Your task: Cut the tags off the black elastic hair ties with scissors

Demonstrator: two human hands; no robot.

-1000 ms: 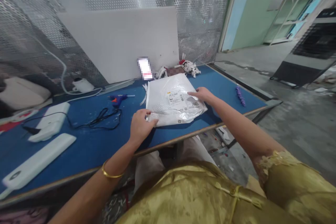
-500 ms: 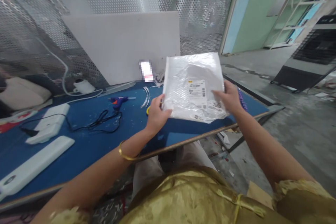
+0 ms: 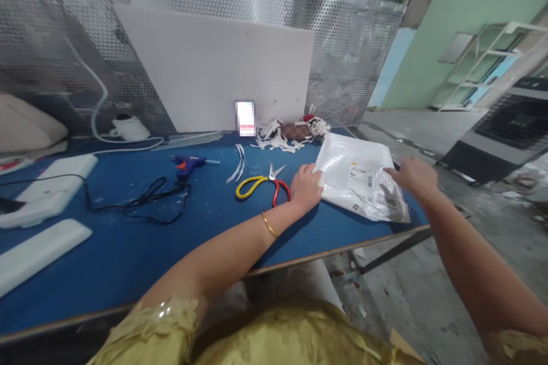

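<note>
A white bubble mailer (image 3: 342, 179) with a printed label lies tilted across the right part of the blue table. My left hand (image 3: 306, 187) is closed on its left edge, the fingers bent at the side. At the mailer's right edge is my right hand (image 3: 413, 179), blurred; its thumb reaches over the plastic, and the other fingers are mostly hidden. Just left of my left hand lie scissors (image 3: 272, 177) with one yellow and one red handle, blades apart.
Behind the mailer sits a pile of white strips (image 3: 280, 141) around a brown piece. A lit phone (image 3: 245, 118) leans on the white board (image 3: 205, 68). Leftward are a blue glue gun (image 3: 188, 165), its black cable (image 3: 166, 199) and a white power strip (image 3: 55, 182).
The mailer has come down and rightward onto the table with both hands. The scissors and the strip pile, mostly hidden before, are now in sight. My view has shifted.
</note>
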